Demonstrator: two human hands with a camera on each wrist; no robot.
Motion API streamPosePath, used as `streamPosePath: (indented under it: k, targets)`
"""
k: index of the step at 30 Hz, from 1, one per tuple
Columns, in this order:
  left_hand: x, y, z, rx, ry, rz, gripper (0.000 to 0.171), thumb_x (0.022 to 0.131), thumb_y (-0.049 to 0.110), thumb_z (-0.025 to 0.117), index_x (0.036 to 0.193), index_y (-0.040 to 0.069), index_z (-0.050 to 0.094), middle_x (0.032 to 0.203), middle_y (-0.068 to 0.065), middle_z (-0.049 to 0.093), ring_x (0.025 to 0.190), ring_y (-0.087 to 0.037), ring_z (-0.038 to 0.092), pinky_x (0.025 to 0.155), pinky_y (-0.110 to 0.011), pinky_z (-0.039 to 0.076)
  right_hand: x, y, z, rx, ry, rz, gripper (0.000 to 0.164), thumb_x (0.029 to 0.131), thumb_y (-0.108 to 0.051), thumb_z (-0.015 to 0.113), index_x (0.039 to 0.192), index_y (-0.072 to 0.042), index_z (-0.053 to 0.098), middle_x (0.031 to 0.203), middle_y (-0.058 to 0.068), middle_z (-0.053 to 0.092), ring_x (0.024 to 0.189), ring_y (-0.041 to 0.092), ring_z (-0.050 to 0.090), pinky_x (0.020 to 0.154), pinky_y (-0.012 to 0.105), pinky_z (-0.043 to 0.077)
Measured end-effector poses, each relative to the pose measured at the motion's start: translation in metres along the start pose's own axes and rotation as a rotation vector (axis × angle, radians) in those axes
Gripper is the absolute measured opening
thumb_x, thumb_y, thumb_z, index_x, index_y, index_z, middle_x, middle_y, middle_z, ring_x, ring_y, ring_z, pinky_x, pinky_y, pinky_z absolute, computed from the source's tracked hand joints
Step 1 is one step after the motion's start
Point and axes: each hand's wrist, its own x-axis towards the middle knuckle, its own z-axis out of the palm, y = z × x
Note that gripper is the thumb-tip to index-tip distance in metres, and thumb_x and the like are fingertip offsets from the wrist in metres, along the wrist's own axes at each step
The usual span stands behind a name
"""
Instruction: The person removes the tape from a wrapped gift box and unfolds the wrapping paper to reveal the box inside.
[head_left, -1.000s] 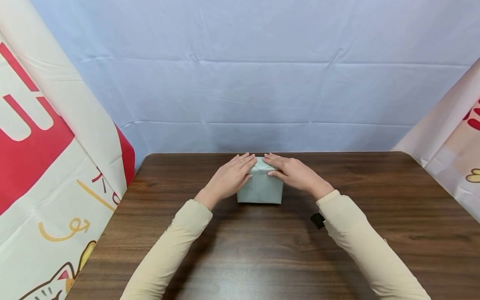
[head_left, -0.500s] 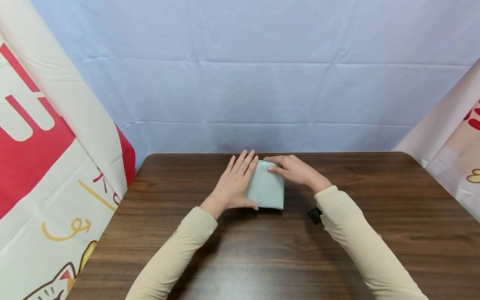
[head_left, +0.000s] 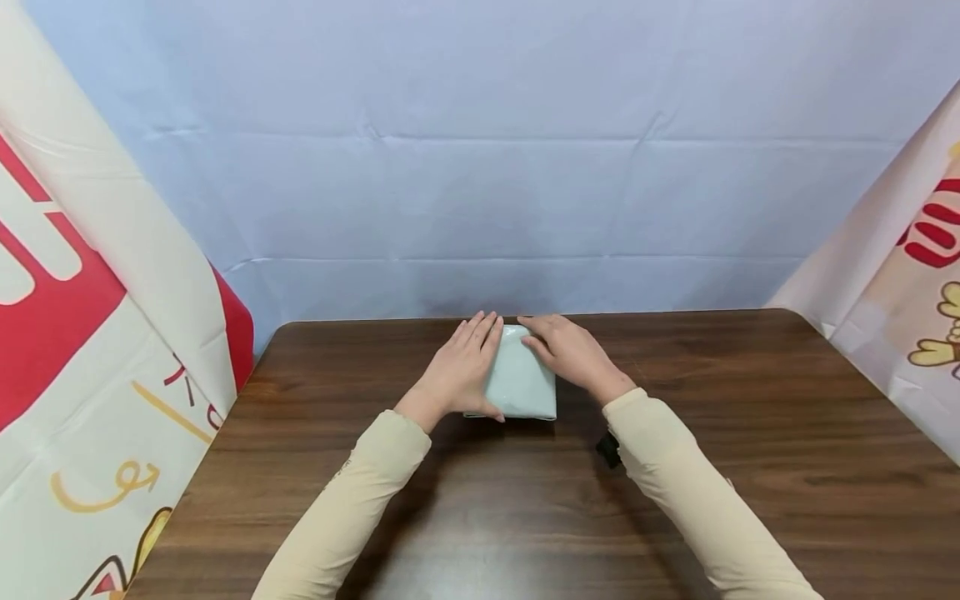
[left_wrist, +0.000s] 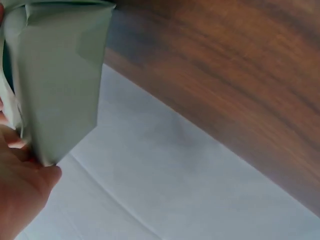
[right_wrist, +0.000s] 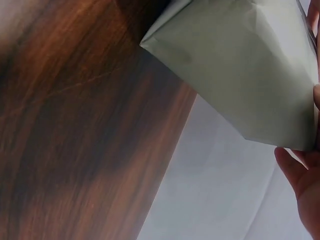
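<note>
A pale green, paper-wrapped box-shaped package (head_left: 522,379) is between both hands near the table's far edge, its broad face seen from above. My left hand (head_left: 453,367) spans its left side, fingers reaching over the far edge and thumb at the near edge. With the right hand (head_left: 573,350) I grip the far right corner, thumb on the broad face. In the left wrist view, fingers (left_wrist: 47,175) touch a corner of the package (left_wrist: 62,80), beside a fold with a dark gap. The right wrist view has fingers (right_wrist: 290,165) at a corner of the package (right_wrist: 250,75).
The dark wooden table (head_left: 517,508) runs up to a pale blue cloth (head_left: 450,167) hanging behind it. Printed cloths (head_left: 67,333) hang at the left and right sides. A small black object (head_left: 608,450) shows beside the right sleeve.
The package has turned so its broad face shows more from above. My left hand has spread, its thumb moving down to the near edge. The head view has shifted slightly.
</note>
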Motion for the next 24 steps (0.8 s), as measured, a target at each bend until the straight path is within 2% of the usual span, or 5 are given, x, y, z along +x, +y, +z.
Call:
streamPosePath:
  k: [5, 11, 15, 18, 24]
  targets:
    - [0.0014, 0.0001, -0.0071, -0.019, -0.049, -0.02, 0.139, 0.055, 0.076, 0.072, 0.149, -0.004, 0.009, 0.154, -0.02, 0.016, 0.142, -0.032, 0.013, 0.114, -0.041, 0.015, 0.0031, 0.0013, -0.0021, 0.036, 0.005, -0.003, 0.042, 0.098, -0.026, 0.053, 0.135, -0.006, 0.053, 0.13, 0.015, 0.056, 0.119, 0.032, 0.052, 0.096, 0.047, 0.042]
    - [0.0037, 0.0013, -0.0094, -0.038, -0.06, -0.031, 0.138, 0.055, 0.08, 0.068, 0.15, -0.003, 0.01, 0.153, -0.019, 0.02, 0.142, -0.031, 0.016, 0.114, -0.04, 0.016, 0.0023, 0.0043, -0.0022, 0.078, 0.044, -0.023, 0.039, 0.096, -0.022, 0.056, 0.131, -0.006, 0.057, 0.126, 0.014, 0.059, 0.115, 0.032, 0.055, 0.094, 0.046, 0.044]
    - [0.0034, 0.0035, -0.01, -0.089, -0.088, -0.036, 0.137, 0.056, 0.079, 0.069, 0.149, -0.004, 0.013, 0.153, -0.019, 0.022, 0.141, -0.029, 0.02, 0.113, -0.038, 0.018, 0.0002, 0.0042, -0.003, 0.075, 0.053, -0.057, 0.035, 0.094, -0.018, 0.06, 0.126, -0.004, 0.062, 0.121, 0.015, 0.062, 0.11, 0.031, 0.058, 0.089, 0.045, 0.047]
    - [0.0032, 0.0055, -0.0111, -0.14, -0.134, -0.041, 0.135, 0.057, 0.079, 0.068, 0.15, -0.003, 0.012, 0.154, -0.017, 0.019, 0.141, -0.027, 0.019, 0.114, -0.036, 0.017, -0.0017, 0.0055, -0.0029, 0.071, 0.036, -0.069, 0.032, 0.093, -0.017, 0.061, 0.122, -0.003, 0.064, 0.118, 0.015, 0.063, 0.107, 0.03, 0.06, 0.087, 0.044, 0.049]
    - [0.0014, 0.0078, -0.0084, -0.248, -0.232, -0.067, 0.131, 0.061, 0.077, 0.067, 0.151, 0.003, 0.007, 0.157, -0.012, 0.011, 0.144, -0.024, 0.01, 0.114, -0.033, 0.013, -0.0065, 0.0083, 0.0024, 0.089, -0.013, -0.061, 0.032, 0.094, -0.017, 0.06, 0.122, -0.002, 0.064, 0.117, 0.016, 0.064, 0.104, 0.03, 0.061, 0.085, 0.043, 0.05]
